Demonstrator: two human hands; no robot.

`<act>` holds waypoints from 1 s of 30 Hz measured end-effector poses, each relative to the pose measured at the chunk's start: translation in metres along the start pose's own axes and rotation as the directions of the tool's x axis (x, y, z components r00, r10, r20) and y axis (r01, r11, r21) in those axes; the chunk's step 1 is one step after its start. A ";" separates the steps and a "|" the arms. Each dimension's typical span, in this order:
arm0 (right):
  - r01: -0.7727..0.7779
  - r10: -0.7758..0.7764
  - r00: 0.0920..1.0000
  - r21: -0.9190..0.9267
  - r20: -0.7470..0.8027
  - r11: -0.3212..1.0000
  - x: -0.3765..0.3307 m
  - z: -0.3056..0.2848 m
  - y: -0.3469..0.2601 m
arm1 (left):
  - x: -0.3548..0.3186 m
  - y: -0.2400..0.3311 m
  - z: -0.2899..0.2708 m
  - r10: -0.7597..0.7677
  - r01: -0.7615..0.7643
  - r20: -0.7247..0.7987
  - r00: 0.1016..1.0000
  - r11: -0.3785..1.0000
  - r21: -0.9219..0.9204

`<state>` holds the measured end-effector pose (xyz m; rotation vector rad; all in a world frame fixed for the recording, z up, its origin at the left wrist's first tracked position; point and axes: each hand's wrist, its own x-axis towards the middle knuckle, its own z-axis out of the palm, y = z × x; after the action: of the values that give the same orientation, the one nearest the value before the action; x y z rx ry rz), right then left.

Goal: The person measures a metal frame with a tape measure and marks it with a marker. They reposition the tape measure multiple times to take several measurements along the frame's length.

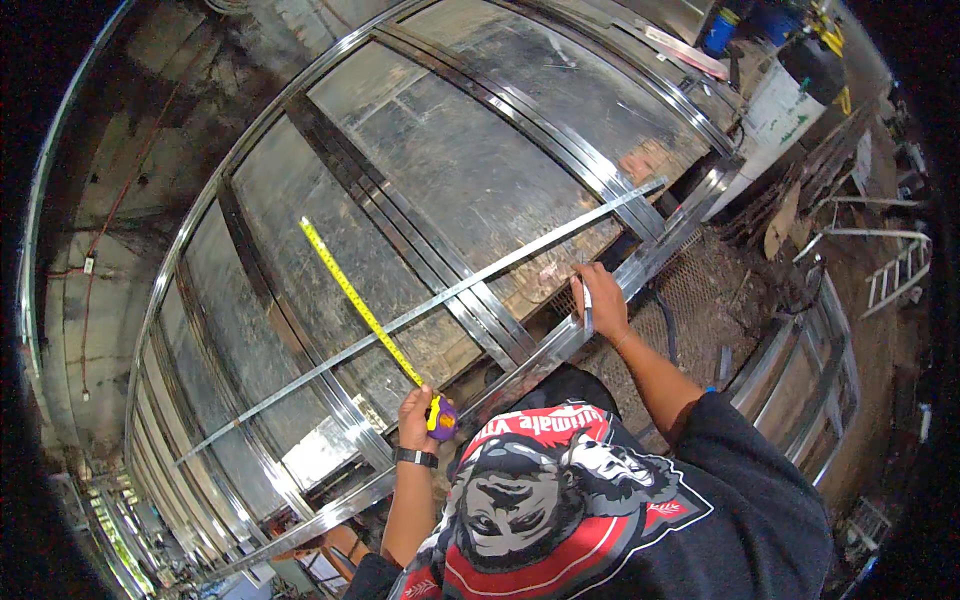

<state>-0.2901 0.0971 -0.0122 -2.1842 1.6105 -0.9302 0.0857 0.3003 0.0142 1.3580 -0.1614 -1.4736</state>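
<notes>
My left hand (414, 420), with a dark band at the wrist, is closed around a purple and yellow tape measure (441, 418) by the near rail. Its yellow blade (352, 292) sticks out away from me to the far left, crossing a long thin metal strip (480, 274). That strip lies slantwise over the crossbars of a large metal frame (645, 262). Farther right, my right hand (604, 296) rests at the frame's near rail, fingers closed on a slim white pen (587, 308) that points down. Its tip is hard to make out.
Dark worn boards (480, 160) lie beneath the frame's crossbars (375, 200). A white drum (780, 115) stands beyond the right corner. Metal mesh (672, 300), a white ladder-like frame (895, 270) and another metal frame (800, 370) are on the right. A red cord (130, 190) hangs at left.
</notes>
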 end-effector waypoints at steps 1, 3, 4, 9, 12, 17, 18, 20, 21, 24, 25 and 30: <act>0.003 -0.003 1.000 -0.007 -0.012 1.000 0.001 -0.001 -0.004 | 0.001 0.005 -0.006 0.001 -0.001 0.008 1.000 0.999 0.037; 0.010 -0.011 0.999 -0.022 -0.035 1.000 0.004 -0.003 -0.013 | 0.001 0.015 -0.018 0.003 -0.005 0.024 1.000 0.994 0.109; -0.025 0.024 0.999 -0.047 -0.027 0.999 0.003 -0.004 -0.015 | -0.002 0.023 -0.014 0.022 -0.024 0.018 1.000 0.995 0.097; -0.031 0.028 0.995 -0.029 -0.092 0.999 0.001 0.002 -0.011 | 0.011 0.032 -0.035 0.073 -0.066 -0.026 0.997 0.974 0.219; -0.062 0.058 0.996 -0.053 -0.073 0.997 0.001 0.004 -0.009 | 0.012 0.039 -0.031 0.106 -0.096 -0.023 0.994 0.958 0.270; -0.027 0.024 0.999 -0.072 -0.046 0.997 0.003 0.001 -0.014 | 0.015 0.034 -0.029 0.153 -0.112 -0.086 0.984 0.927 0.359; -0.013 0.010 0.999 -0.074 -0.043 0.997 0.004 0.001 -0.012 | 0.016 0.032 -0.028 0.156 -0.115 -0.093 0.983 0.931 0.346; -0.041 0.040 0.999 -0.063 -0.020 0.997 0.005 -0.002 -0.015 | 0.016 0.029 -0.023 0.160 -0.118 -0.105 0.982 0.939 0.324; -0.055 0.054 0.998 -0.058 -0.009 0.997 0.006 -0.002 -0.016 | 0.017 0.028 -0.024 0.181 -0.130 -0.109 0.977 0.923 0.362; -0.036 0.035 0.999 -0.024 -0.040 0.999 0.005 0.001 -0.010 | 0.024 0.031 -0.019 0.220 -0.143 -0.121 0.968 0.879 0.454; -0.034 0.033 0.999 -0.019 -0.030 0.999 0.004 0.002 -0.008 | 0.026 0.031 -0.018 0.241 -0.163 -0.119 0.963 0.875 0.456; -0.026 0.025 1.000 -0.006 -0.014 1.000 0.000 0.002 0.000 | 0.024 0.053 0.016 0.261 -0.126 -0.154 0.953 0.803 0.582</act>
<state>-0.2887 0.0965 -0.0136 -2.1607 1.6460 -0.9370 0.1095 0.2519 0.0409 1.9157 -0.6168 -1.1181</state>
